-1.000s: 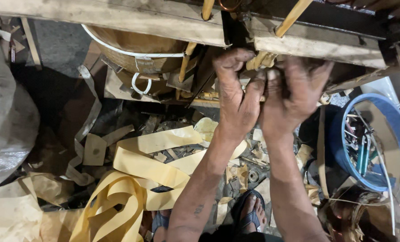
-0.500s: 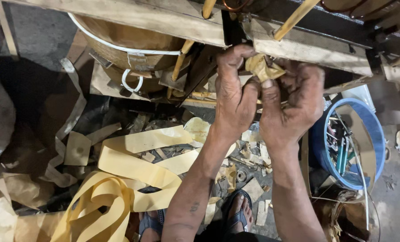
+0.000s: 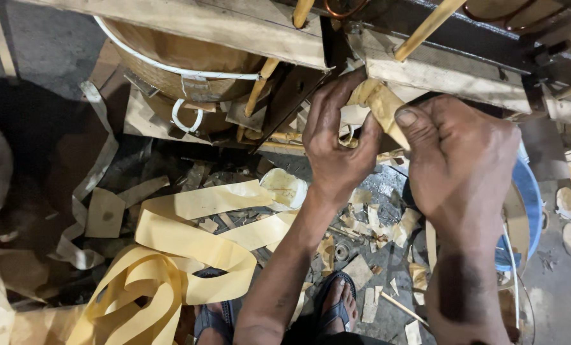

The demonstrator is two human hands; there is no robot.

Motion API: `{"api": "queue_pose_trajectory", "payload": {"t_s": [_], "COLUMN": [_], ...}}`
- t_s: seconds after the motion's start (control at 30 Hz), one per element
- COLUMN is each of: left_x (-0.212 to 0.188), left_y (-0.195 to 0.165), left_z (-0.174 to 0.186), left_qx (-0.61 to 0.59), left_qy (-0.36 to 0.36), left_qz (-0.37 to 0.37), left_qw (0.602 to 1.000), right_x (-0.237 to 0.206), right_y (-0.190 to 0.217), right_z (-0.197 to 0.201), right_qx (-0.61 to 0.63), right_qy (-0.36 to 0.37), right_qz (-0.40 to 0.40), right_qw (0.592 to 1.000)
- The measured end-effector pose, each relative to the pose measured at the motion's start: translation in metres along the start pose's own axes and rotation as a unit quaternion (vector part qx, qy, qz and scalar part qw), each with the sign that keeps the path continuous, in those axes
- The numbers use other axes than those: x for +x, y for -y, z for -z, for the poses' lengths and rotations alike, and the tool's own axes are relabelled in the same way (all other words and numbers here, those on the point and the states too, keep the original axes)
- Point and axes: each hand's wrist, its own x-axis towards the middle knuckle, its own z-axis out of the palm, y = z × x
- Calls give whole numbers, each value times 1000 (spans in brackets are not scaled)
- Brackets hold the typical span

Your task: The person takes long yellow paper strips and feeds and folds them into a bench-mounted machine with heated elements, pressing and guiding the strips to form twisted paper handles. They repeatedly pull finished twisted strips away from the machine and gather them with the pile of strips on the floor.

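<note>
Moved since earlier frame: both hands now closer & larger in view, yellow strip pulled further out between them; view shifted left, so blue tub sits at far right edge.

Near to far:
- Feet in sandals [image 3: 336, 306], bottom centre, on floor.
- Floor [image 3: 554, 300]: littered w/ pale offcuts and scraps.
- Tape loops [image 3: 170, 255], wide, pale yellow, piled lower left; one end curls up near left wrist.
- Blue tub [image 3: 530, 198], right, mostly hidden behind right hand.
- Left hand [image 3: 336, 144]: fingers curled shut round lower end of strip [image 3: 381, 105], thumb side up.
- Right hand [image 3: 458, 160]: thumb & forefinger pinched on strip's upper part, other fingers folded in.
- Strip: yellowish, crumpled, held just under bench edge, touching both hands.
- Bench [image 3: 234, 25]: rough wood beam across top, dark metal bracket below.
- Drum [image 3: 183, 64]: round, tan, white-rimmed, under bench, upper left.
- Rods [image 3: 426, 29]: yellow, slanted, top.
</note>
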Motion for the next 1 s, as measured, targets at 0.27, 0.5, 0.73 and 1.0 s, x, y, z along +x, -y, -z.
{"api": "queue_pose_trajectory", "payload": {"t_s": [0.27, 0.5, 0.73, 1.0], "left_x": [-5, 13, 10, 7], "left_y": [17, 17, 10, -14], "left_z": [-15, 2, -5, 10], "left_qx": [-141, -78, -46, -46], "left_qy": [-60, -27, -75, -95], "left_qz": [28, 76, 92, 84], "left_qw": [988, 994, 992, 991], "right_x": [-13, -26, 4, 15], "right_y": [37, 4, 0, 5], "right_z": [-20, -44, -85, -111], "right_qx": [373, 372, 413, 326], "right_qy": [29, -89, -175, -284], "right_qz": [10, -17, -36, -16], "right_qw": [927, 924, 893, 902]}}
